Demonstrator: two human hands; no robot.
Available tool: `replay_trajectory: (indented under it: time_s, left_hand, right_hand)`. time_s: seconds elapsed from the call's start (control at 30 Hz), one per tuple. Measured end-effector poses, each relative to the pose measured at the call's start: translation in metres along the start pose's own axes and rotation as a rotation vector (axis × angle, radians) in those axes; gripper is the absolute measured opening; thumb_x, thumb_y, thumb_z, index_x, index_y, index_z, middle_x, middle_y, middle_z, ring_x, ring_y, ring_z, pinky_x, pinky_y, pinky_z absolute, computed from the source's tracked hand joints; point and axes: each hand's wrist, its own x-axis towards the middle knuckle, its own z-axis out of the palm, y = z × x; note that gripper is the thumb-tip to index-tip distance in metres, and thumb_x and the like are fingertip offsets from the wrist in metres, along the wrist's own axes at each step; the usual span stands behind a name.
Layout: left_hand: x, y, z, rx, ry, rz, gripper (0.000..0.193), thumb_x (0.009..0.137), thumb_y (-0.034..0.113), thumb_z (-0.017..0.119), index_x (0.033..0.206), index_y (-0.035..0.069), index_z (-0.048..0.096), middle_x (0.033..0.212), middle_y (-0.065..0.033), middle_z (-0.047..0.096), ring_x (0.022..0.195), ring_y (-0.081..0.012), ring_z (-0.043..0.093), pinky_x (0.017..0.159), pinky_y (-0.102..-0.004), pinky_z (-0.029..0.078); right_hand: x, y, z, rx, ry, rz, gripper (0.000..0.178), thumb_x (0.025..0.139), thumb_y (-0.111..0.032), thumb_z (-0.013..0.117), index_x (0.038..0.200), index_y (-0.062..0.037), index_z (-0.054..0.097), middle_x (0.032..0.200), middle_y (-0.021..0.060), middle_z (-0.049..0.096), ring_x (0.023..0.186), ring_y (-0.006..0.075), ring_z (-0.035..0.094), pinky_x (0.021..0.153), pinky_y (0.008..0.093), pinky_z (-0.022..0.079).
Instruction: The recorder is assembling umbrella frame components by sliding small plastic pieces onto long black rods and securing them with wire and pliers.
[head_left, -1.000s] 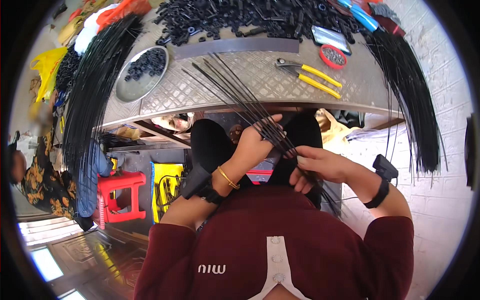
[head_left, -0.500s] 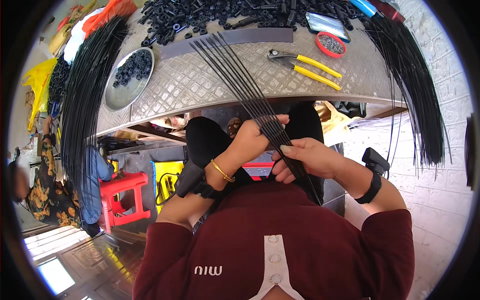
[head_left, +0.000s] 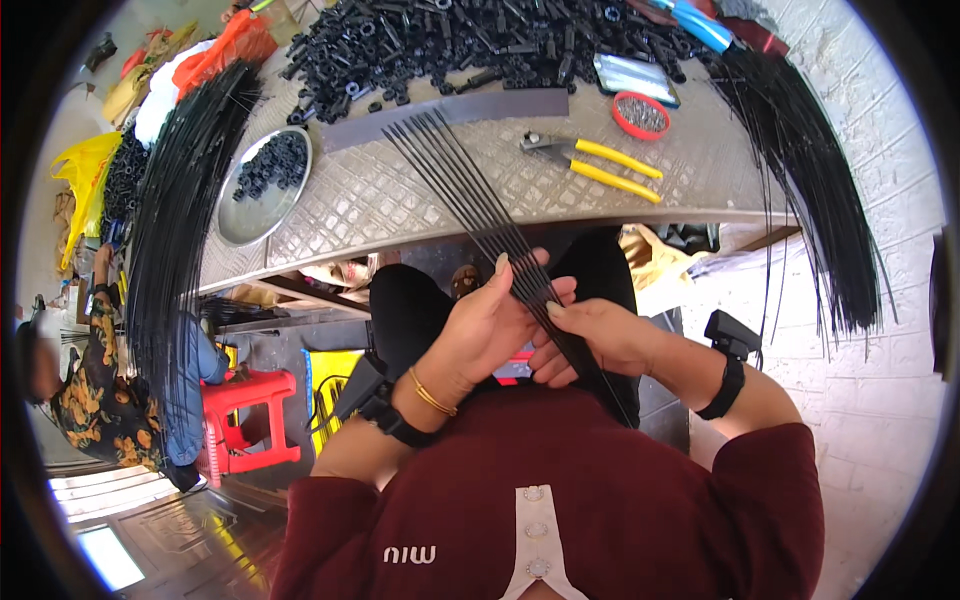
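A fan of thin black rods (head_left: 465,195) slants from above the table edge down to my lap. My right hand (head_left: 605,338) pinches the rods near their lower part, thumb on top and fingers underneath. Behind the same rods lies my left hand (head_left: 490,312), palm turned up, its thumb lifted and its fingers stretched out and partly hidden. On the table beyond are yellow-handled pliers (head_left: 600,168) and a red dish (head_left: 641,117) of small metal bits. A metal plate (head_left: 235,215) with small black parts stands to the left.
A heap of black plastic parts (head_left: 470,45) covers the table's back. Long black rod bundles hang over its left (head_left: 185,200) and right (head_left: 815,190) ends. A grey strip (head_left: 445,118) lies before the heap. Another person (head_left: 110,390) is at far left, near a red stool (head_left: 245,415).
My left hand has loosened its closed hold on the rods; its thumb is now raised and its fingers are extended beneath. My right hand keeps its pinch. The whole view has shifted slightly.
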Motion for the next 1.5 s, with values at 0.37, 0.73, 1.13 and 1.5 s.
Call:
replay_trajectory:
  time_s: [0.37,0.73,1.13,1.5]
  left_hand:
    - [-0.024,0.027,0.133,0.173,0.099,0.071,0.023,0.089,0.012,0.058,0.109,0.003,0.056,0.093,-0.0062,0.063,0.082,-0.011,0.061,0.072,-0.026,0.051]
    - [-0.013,0.101,0.113,1.281,-0.192,0.389,0.02,0.09,0.005,0.053,0.109,0.0,0.059,0.098,-0.0059,0.066,0.095,-0.0102,0.061,0.084,-0.0236,0.047]
    - [0.002,0.13,0.023,0.863,0.162,0.039,0.016,0.088,0.01,0.056,0.102,0.002,0.061,0.085,-0.0048,0.067,0.081,-0.01,0.061,0.075,-0.0242,0.046]
    - [0.015,0.13,0.02,0.986,0.125,-0.021,0.021,0.088,0.011,0.054,0.105,-0.002,0.057,0.086,-0.0058,0.066,0.077,-0.0122,0.062,0.07,-0.0249,0.051]
  right_hand:
    - [-0.071,-0.047,0.034,-0.138,-0.169,-0.242,0.102,0.07,-0.083,0.017,0.135,-0.0058,0.034,0.127,0.0173,0.049,0.115,0.0331,0.05,0.096,0.0531,0.039]
    - [-0.003,-0.187,0.08,0.063,-0.302,-0.7,0.095,0.082,-0.073,0.023,0.124,0.0104,0.039,0.116,0.0264,0.053,0.108,0.0367,0.055,0.094,0.0458,0.044]
    - [0.164,-0.287,-0.003,-0.412,0.384,-0.862,0.083,0.086,-0.062,0.042,0.132,0.0075,0.031,0.12,0.0246,0.052,0.11,0.0307,0.054,0.092,0.0401,0.045]
    - [0.034,-0.221,0.074,-0.945,0.058,-0.775,0.027,0.09,-0.017,0.054,0.109,0.0015,0.06,0.105,0.0092,0.063,0.098,0.0152,0.058,0.085,0.0269,0.045]
